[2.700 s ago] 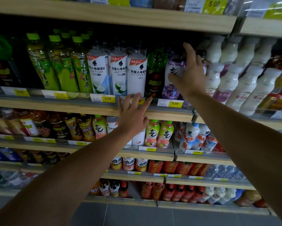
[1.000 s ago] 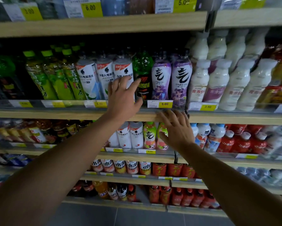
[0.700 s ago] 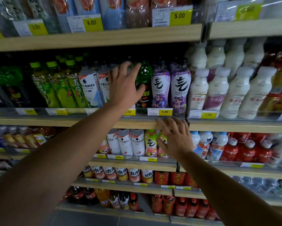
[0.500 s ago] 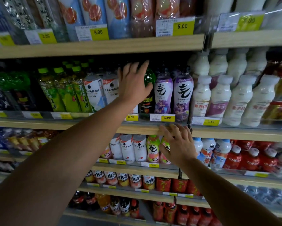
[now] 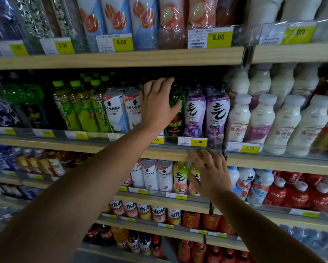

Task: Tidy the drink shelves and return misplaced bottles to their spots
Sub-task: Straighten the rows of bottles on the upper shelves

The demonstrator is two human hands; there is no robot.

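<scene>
The green bottle [image 5: 175, 98] has a clear green top and a black label with orange characters. To its right, two purple bottles [image 5: 206, 114] carry white panels with bold black brush-stroke characters and dark caps. Further right, the milky white bottles [image 5: 262, 120] have white caps and pale labels with red lettering. To the left, white bottles [image 5: 121, 109] show black droplet marks and black print; beside them, the green tea bottles [image 5: 79, 109] are yellow-green with lime caps. The price tags [image 5: 198, 142] are white and yellow with black numerals. The shelf edge [image 5: 121, 57] is light wood-grain. On the top shelf, pale blue bottles [image 5: 119, 21] show red-orange grapefruit slices.
</scene>
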